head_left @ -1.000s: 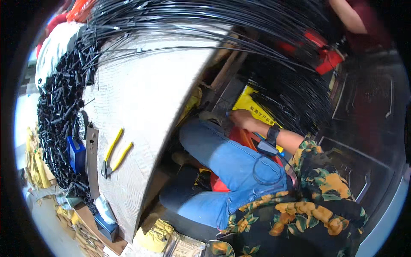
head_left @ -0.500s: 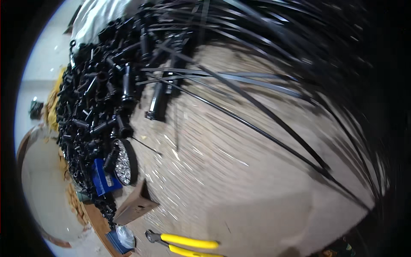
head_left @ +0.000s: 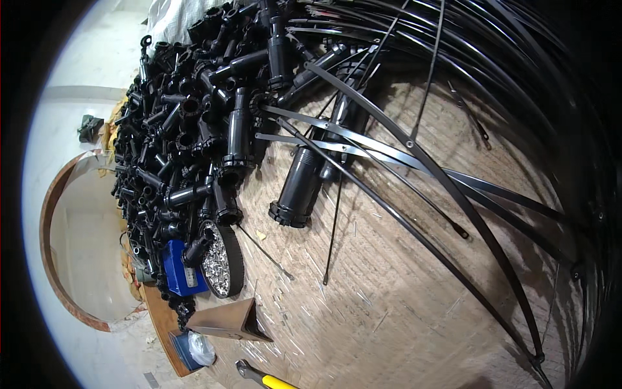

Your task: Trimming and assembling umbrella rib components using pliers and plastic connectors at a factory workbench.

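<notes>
1. Can't tell you what the left or right hand is doing from here, wide or narrow or round something. Neither one is in view.
2. The long black strips [head_left: 492,39] fill the upper right, a thick shiny bunch curving away down the right side.
3. A few stick out on their own. One wide dark strip [head_left: 409,144] with a hole or rivet in it bows down toward the lower right, and a couple of silvery-looking strips [head_left: 327,126] cross under it.
4. There's also a skinny dark rod [head_left: 355,178] slanting across the table [head_left: 389,311], passing just over a fat black cylinder [head_left: 298,185] with a notched collar at its lower end.
5. Left of that it's a massive heap of black fittings [head_left: 188,139], tubes and collars all tangled together, with a white sack [head_left: 188,19] at the top.
6. Below the heap: a round dark tub [head_left: 237,272] of tiny silvery bits, and just beside it a blue box [head_left: 175,266].
7. Folded brown angle piece [head_left: 227,319] lies right under the tub.
8. Pliers [head_left: 265,378] are at the bottom edge, yellow handle partly cut off.
9. Near the lower left, a crumpled clear bag [head_left: 201,350] touches a dark blue box.
</notes>
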### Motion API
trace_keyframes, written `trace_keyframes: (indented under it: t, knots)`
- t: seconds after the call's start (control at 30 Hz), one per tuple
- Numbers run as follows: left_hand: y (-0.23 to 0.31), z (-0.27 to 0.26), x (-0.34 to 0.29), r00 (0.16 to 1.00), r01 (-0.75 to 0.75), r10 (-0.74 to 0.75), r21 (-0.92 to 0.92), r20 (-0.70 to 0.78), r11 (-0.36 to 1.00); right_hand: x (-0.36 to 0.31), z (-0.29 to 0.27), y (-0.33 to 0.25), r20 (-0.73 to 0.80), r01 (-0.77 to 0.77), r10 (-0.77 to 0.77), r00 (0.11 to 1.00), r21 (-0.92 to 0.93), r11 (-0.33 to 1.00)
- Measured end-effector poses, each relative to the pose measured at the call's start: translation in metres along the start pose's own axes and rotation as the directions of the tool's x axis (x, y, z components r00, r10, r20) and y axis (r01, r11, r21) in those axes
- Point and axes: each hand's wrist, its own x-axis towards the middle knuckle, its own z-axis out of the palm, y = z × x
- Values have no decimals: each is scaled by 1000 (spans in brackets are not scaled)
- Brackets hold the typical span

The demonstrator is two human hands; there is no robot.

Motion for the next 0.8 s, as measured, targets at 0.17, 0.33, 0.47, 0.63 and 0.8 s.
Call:
trace_keyframes:
  t: [0.17,0.33,0.47,0.63,0.8]
  knots:
    - [15,6,12,998,13,-15,28,58,1000,-70,-26,8,84,-48,49,995,-17,999]
    - [10,0,20,993,69,-69,2,96,998,-137,-76,15,105,-85,92,990,-74,994]
    - [4,-11,38,984,127,-117,-66,137,990,-206,-116,11,70,-125,133,989,-117,985]
    - [-5,-18,51,960,221,-173,-217,219,951,-297,-149,13,-85,-96,73,994,-314,944]
    - [-23,-23,62,920,338,-234,-328,316,882,-384,-195,-5,-288,41,-83,954,-150,988]
